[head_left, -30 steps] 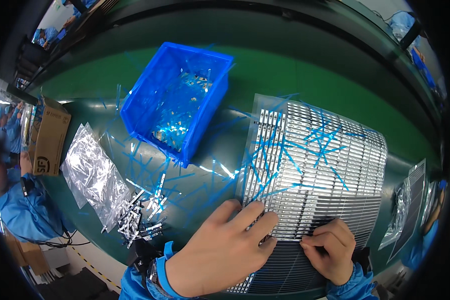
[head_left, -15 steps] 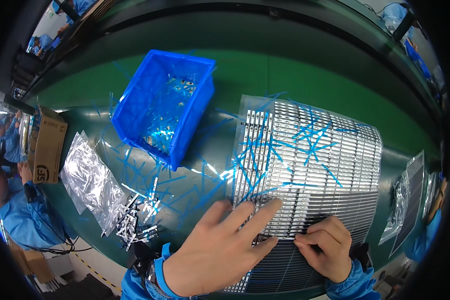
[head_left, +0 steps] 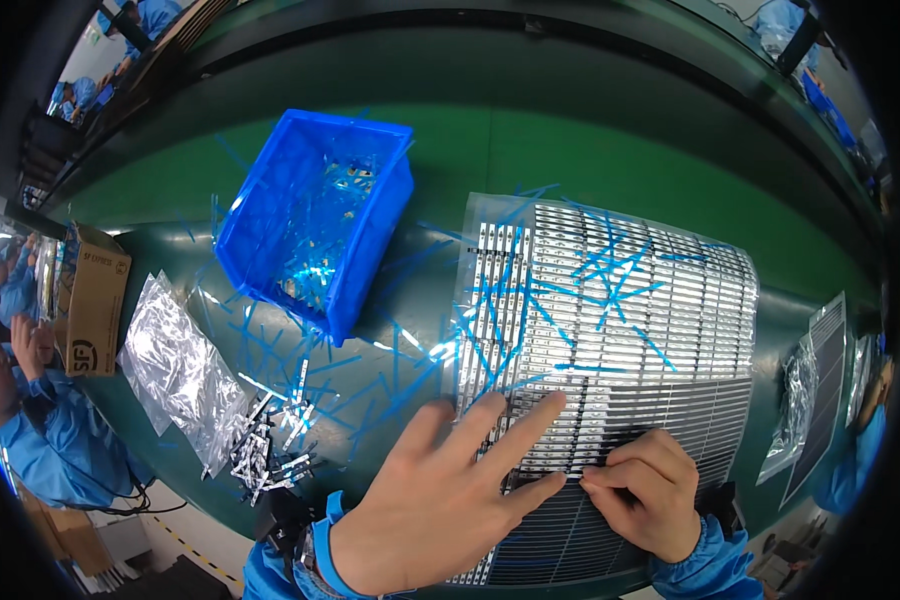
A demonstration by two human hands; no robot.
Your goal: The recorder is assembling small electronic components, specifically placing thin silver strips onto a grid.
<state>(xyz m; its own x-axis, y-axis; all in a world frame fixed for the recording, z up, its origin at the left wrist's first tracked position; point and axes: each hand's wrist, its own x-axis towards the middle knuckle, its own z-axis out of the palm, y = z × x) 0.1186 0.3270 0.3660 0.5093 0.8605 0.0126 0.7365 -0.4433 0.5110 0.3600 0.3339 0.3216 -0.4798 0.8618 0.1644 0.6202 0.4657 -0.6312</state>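
"Both at work?"
"Left hand spread on the LED-strip sheet; right hand pinching one strip."
"Surroundings?"
"Green surface beneath; co-worker and dark-lettered carton left of the left hand."

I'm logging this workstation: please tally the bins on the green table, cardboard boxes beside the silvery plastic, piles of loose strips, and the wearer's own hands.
Bin: 1
Box: 1
Strip pile: 1
Hands: 2 (left hand, right hand)
Total: 5, counting the pile as one; its strips overlap too much to count.
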